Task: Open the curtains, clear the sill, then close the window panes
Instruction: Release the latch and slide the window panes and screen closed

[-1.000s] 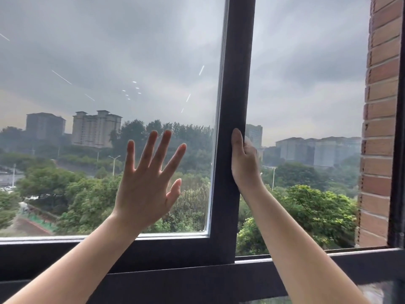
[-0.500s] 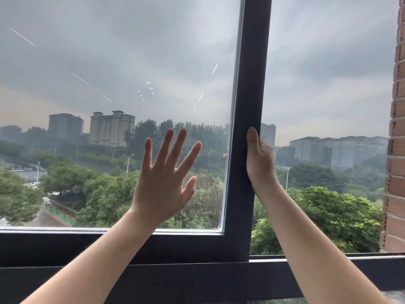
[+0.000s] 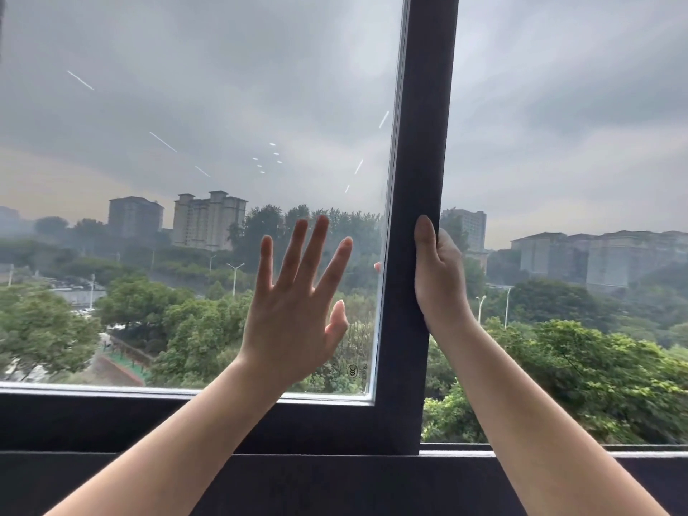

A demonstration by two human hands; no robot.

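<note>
Here, two bare hands are on a sliding window pane, with the window open to its right.

Nearest, both forearms reach up across the dark lower frame [image 3: 335, 482]. The left hand [image 3: 294, 322] lies flat against the glass of the window pane [image 3: 186, 143], its fingers [image 3: 266, 262] straight and spread apart, holding nothing. Just to its right, the right hand [image 3: 439, 277] grips the pane's dark upright frame bar [image 3: 413, 162]. The thumb lies up along the bar's inner face, and the fingers are clamped round its far edge, with one fingertip showing through the glass. The pane fills the left and middle of the view, its bottom rail sitting in the lower frame. Beyond are green treetops [image 3: 595, 366], then pale tower blocks [image 3: 208, 221], and a heavy grey sky [image 3: 558, 106].
</note>
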